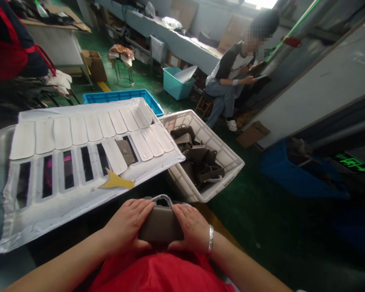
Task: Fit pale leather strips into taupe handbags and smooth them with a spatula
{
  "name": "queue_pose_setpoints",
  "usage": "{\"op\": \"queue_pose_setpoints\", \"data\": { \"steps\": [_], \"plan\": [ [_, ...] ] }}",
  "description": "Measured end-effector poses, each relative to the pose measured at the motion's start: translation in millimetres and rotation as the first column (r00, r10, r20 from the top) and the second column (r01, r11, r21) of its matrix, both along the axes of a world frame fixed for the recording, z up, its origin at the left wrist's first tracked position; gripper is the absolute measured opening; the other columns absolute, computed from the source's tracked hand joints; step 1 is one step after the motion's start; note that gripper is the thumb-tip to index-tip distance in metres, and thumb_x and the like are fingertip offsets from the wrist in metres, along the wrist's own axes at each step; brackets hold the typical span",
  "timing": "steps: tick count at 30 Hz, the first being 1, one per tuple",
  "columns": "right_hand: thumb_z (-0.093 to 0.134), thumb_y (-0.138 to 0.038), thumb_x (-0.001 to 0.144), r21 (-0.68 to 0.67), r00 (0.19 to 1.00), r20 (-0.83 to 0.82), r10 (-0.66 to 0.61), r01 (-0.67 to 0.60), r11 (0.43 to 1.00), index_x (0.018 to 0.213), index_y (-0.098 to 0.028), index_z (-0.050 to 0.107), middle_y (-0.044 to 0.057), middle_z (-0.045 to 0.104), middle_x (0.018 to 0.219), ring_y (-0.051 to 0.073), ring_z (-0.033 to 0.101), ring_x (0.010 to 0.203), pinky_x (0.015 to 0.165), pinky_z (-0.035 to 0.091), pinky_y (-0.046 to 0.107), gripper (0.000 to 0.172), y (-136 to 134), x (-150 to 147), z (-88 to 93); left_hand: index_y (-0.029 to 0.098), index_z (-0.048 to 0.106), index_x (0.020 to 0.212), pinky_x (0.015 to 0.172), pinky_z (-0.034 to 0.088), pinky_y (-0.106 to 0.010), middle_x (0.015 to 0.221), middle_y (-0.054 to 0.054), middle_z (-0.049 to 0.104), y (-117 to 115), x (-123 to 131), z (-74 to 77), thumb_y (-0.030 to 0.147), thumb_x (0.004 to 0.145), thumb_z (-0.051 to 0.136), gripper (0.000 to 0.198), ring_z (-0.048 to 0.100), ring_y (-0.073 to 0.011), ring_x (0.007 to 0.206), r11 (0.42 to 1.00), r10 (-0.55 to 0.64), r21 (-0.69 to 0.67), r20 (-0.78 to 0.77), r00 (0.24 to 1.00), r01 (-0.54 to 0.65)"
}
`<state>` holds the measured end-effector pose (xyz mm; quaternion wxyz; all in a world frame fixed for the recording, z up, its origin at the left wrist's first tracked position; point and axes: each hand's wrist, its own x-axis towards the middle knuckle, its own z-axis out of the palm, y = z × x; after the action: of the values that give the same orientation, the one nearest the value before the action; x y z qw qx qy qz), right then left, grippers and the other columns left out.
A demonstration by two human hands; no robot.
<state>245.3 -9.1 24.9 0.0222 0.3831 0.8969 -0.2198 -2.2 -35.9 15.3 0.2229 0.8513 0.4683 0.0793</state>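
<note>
The crate [226, 162] of bags [197, 154] stands right of the panel [79, 198], beyond the handbag [161, 225].

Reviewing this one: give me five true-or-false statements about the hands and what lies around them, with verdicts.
1. The left hand and right hand hold the grey bag. True.
2. The bracelet is on the left wrist. False: it is on the right.
3. The yellow piece lies on the white board. True.
4. The white crate holds only shoes. False: dark bags show in it.
5. The person in the background is standing. False: seated.
</note>
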Motion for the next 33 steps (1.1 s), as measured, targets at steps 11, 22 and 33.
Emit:
{"op": "queue_pose_setpoints", "data": {
  "steps": [11,22,33],
  "plan": [
    [0.064,-0.068,0.059,-0.016,0.998,-0.054,0.012,-0.013,1.000,0.125,-0.010,0.043,0.016,0.054,0.116,0.029,0.051,0.103,0.088,0.039,0.043,0.090,4.6,3.0,-5.3,0.016,0.049,0.120,0.092,0.033,-0.042,0.119,-0.013,0.056,4.6,2.8,5.4,0.049,0.062,0.066,0.068,0.051,-0.0299,0.104,1.000,0.007,-0.023,-0.049,0.999,-0.008],
    [0.027,-0.040,0.096,0.014,0.912,-0.218,-0.348,0.360,0.933,0.128,-0.008,0.043,0.013,0.056,0.122,0.019,0.050,0.114,0.099,0.036,0.031,0.048,12.3,22.2,10.8,0.017,0.037,0.133,0.104,0.020,-0.050,0.129,-0.013,0.052,6.8,16.6,7.2,0.055,0.086,0.038,0.060,0.047,-0.0284,0.117,0.988,0.106,0.125,-0.132,0.985,-0.090],
    [0.042,-0.033,0.091,-0.077,0.816,-0.244,-0.524,0.522,0.849,0.125,-0.010,0.048,0.016,0.061,0.108,0.027,0.051,0.107,0.102,0.024,0.048,0.042,-2.0,-1.7,-14.4,0.011,0.054,0.117,0.074,0.043,-0.035,0.099,-0.012,0.066,24.1,70.0,-9.6,0.031,0.095,0.026,0.040,0.061,-0.0240,0.085,0.969,0.138,0.239,-0.286,0.948,-0.069]
  ]
}}
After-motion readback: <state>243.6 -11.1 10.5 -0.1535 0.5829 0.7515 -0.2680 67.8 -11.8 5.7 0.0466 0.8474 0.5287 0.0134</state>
